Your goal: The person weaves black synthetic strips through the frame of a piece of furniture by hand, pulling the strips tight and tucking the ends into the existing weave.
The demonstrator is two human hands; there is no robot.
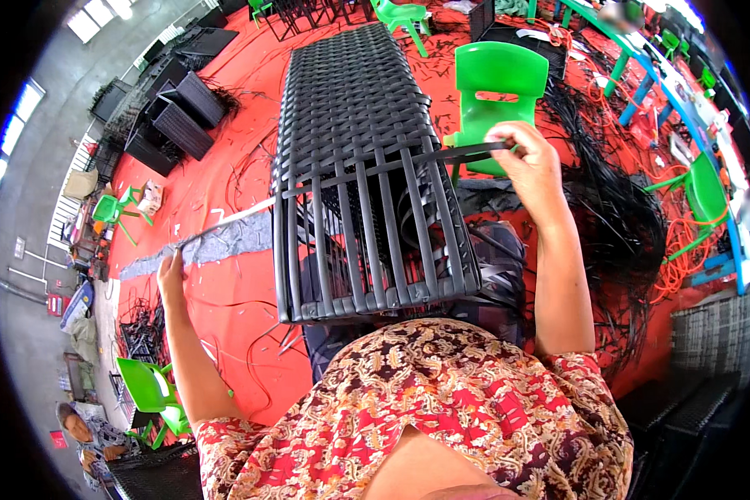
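A dark grey wicker frame (350,100) lies across my lap, tightly woven at its far part. Its near end shows bare upright strips (387,237) fixed to a wrapped edge. A flat plastic weaving strip (225,222) runs crosswise in and out between those uprights and sticks out on both sides. Out to the left, my left hand (172,273) is closed on one stretch of it. Right of the frame, my right hand (532,162) pinches the other stretch between thumb and fingers, with part of the strip doubled there. Loose strips show dimly inside the frame.
A green plastic chair (502,79) stands just beyond my right hand. Black strips (608,200) lie heaped on the red floor covering (246,158) at right, near orange tubing (683,250). Dark woven pieces (183,117) stand far left. Another person (79,427) sits at lower left.
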